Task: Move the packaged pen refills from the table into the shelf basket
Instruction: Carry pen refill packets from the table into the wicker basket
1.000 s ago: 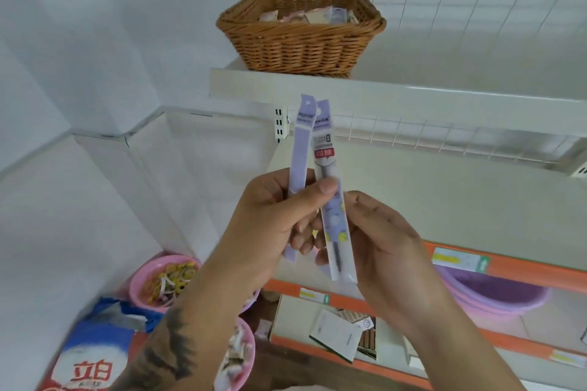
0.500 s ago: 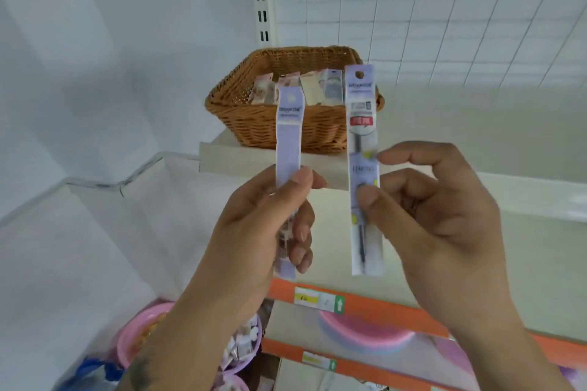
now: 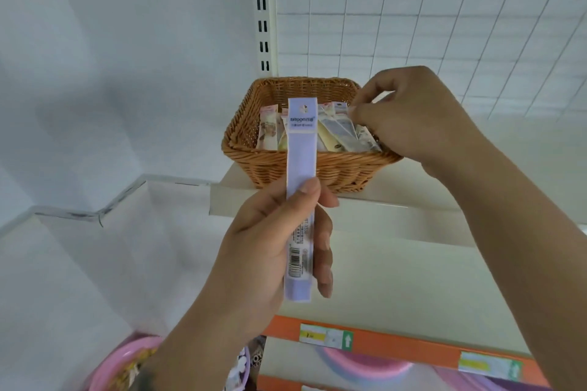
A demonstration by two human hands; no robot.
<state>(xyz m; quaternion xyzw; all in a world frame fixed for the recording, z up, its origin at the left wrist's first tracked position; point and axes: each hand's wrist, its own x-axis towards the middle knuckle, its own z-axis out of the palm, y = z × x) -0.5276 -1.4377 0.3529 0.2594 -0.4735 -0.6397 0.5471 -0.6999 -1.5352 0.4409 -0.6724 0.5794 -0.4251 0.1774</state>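
Presently, the left hand (image 3: 270, 251) holds one packaged pen refill (image 3: 301, 200) upright in the near centre of the view, thumb pressed on the front of the lilac pack and fingers curled round its back edge; the grip is narrow and closed on the pack, whose printed header rises in front of the near wall of the wicker basket (image 3: 305, 168). The basket stands on the white shelf (image 3: 413, 200), at its left end, just to the right of the slotted upright (image 3: 263, 9). Inside it several packs (image 3: 336, 130) lie leaning side by side. The right hand (image 3: 416, 117) is over the right side of the basket, fingers curled, thumb and forefinger pinched together at the top edge of the rightmost packs; whether this grip actually holds a pack cannot be told, as the hand hides that part. A wire grid panel (image 3: 444, 9) backs the shelf on the far side. Below, an orange shelf edge (image 3: 397, 346) carries price labels, and pink basins (image 3: 127, 365) show at the lower left.
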